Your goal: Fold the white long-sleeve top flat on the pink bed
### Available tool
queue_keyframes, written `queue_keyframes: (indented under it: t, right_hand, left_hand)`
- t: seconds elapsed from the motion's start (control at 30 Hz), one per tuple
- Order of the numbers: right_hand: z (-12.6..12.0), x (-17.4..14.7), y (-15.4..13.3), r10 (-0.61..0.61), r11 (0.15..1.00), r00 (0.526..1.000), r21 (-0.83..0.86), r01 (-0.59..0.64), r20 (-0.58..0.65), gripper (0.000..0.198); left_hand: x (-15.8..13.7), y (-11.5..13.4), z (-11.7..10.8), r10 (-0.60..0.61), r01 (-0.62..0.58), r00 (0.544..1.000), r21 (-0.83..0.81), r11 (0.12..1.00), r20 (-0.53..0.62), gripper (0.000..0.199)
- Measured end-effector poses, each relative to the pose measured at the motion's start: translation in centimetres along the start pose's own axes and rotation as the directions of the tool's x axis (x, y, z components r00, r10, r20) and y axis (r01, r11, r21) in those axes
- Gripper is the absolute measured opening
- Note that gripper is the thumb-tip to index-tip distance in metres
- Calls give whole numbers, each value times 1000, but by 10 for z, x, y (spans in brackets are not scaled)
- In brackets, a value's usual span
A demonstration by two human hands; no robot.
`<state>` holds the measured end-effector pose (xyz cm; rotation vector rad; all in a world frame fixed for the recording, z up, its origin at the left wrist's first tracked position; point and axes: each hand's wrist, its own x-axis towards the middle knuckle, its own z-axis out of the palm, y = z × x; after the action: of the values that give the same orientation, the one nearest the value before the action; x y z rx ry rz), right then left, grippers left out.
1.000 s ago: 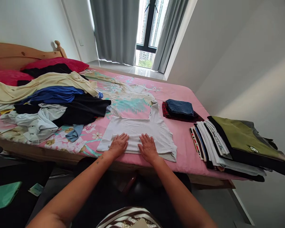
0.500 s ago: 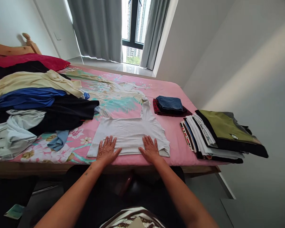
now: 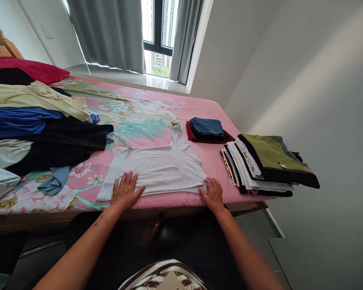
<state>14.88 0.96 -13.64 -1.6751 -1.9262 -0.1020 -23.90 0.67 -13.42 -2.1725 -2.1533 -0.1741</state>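
A white shirt (image 3: 157, 165) lies flat on the bed near its front edge, its near side folded inward. One sleeve sticks out at the far side. My left hand (image 3: 125, 191) rests palm down on the shirt's near left part, fingers spread and open. At the shirt's near right corner is my right hand (image 3: 213, 194), its thumb apart from the fingers and touching the cloth. That hand looks open, and any cloth beneath its palm is hidden.
Loose clothes (image 3: 48, 137) are heaped on the bed's left side. To the right stand a stack of folded clothes (image 3: 269, 169) and a smaller pile topped by folded denim (image 3: 206, 127). The pink flowered bedsheet (image 3: 87, 191) ends at the bed's front edge.
My right hand has slid right from the shirt's middle to its near right corner. My left hand stays on the left part. The view has shifted slightly to the right.
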Motion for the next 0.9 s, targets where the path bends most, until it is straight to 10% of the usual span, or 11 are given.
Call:
queue_keyframes:
  t: [0.33, 0.57, 0.73, 0.9]
  right_hand:
    - [14, 13, -7, 195, 973, 979, 135, -187, -51, 31]
    - [0, 17, -80, -138, 983, 989, 132, 129, 62, 38]
    - [22, 40, -140, -348, 937, 896, 142, 320, 276, 51]
    - [52, 52, -140, -323, 944, 827, 94, 316, 460, 58]
  left_hand:
    - [1, -2, 5, 10, -10, 1000, 32, 999, 2, 69]
    - [-1, -1, 2, 10, -11, 1000, 21, 1000, 14, 69]
    - [0, 1, -7, -16, 17, 996, -4, 1000, 89, 69]
    - [-6, -10, -18, -2, 12, 985, -54, 998, 175, 67]
